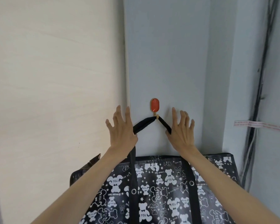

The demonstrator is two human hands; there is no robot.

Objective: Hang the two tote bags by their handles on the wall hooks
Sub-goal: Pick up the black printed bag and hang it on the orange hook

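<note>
A black tote bag [160, 183] printed with white bears hangs against the grey wall. Its black handles [144, 125] run up in a peak over the small peg of a wall hook with a red oval plate [155, 107]. My left hand [122, 135] is on the left strap and my right hand [180, 135] on the right strap, just below the hook. On both hands the fingers are spread wide and point up; only the thumb sides touch the straps. No second bag or second hook is in view.
A beige panel [55, 78] fills the left side and meets the grey wall at a vertical edge. A brown cardboard corner [94, 160] pokes out left of the bag. Dark cables [255, 110] run down the right wall, past a taped label [259, 125].
</note>
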